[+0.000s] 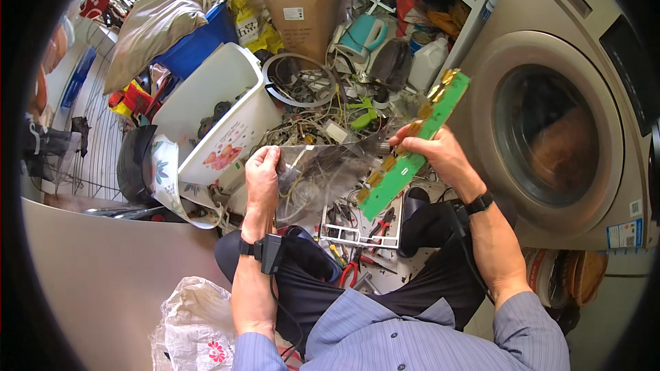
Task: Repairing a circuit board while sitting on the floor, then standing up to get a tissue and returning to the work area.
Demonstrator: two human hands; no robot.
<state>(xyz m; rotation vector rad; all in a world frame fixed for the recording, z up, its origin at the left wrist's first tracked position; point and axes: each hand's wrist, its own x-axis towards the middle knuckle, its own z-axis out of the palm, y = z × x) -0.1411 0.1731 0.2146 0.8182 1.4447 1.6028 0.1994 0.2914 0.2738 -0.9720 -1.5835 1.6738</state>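
Observation:
A long green strip (406, 172), with shiny gold-coloured pieces along its left edge, slants upward from my knees toward the washing machine. My right hand (440, 156) grips it near the middle, thumb on its face. At my left, my left hand (262, 177) is closed, pinching the edge of a clear, crinkled plastic sheet (320, 178). The plastic spreads across toward the strip; whether it is joined to the strip I cannot tell. Under it, between my feet, lie a white frame (360, 241), red-handled pliers (351, 269) and other small tools.
A front-loading washing machine (550, 134) stands close on the right. Tangled cables (302, 128) heap beyond my hands, with a teal kettle (361, 38) and a cardboard box (302, 17) behind. On the left are a white tub (234, 134) and, lower, a white plastic bag (192, 323).

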